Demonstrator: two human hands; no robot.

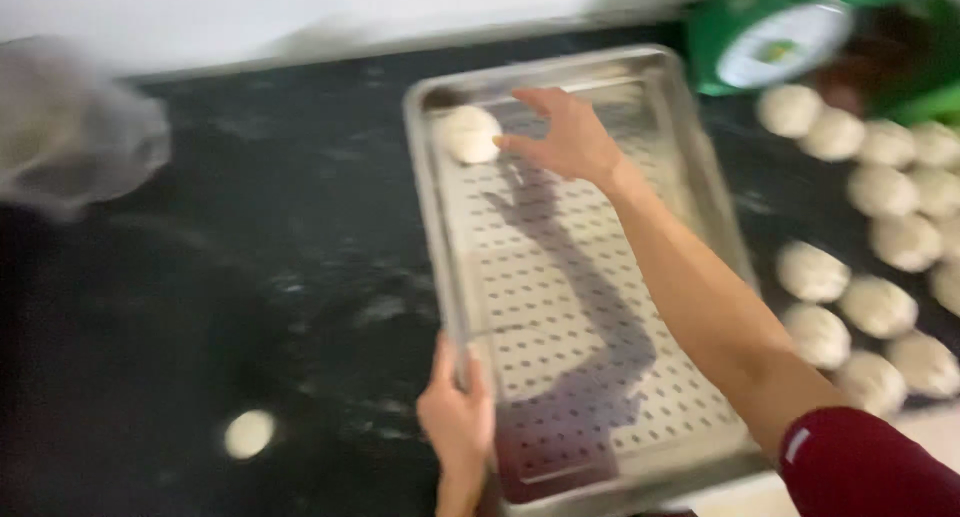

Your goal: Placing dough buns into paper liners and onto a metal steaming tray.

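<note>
A perforated metal tray (pixel 560 307) lies on a dark stone counter. One round dough ball (pixel 469 134) sits in the tray's far left corner. My right hand (pixel 565 135) hovers just right of that ball, fingers spread, fingertips near it but holding nothing. My left hand (pixel 456 412) grips the tray's near left rim, thumb on top. My right arm in a dark red sleeve crosses over the tray and casts a shadow on it.
Several dough balls (pixel 880 305) lie in rows on the counter right of the tray. A green scale (pixel 765 32) stands at the back right. A clear plastic bag (pixel 70 127) is at far left. A small flat dough piece (pixel 248 434) lies near the front left.
</note>
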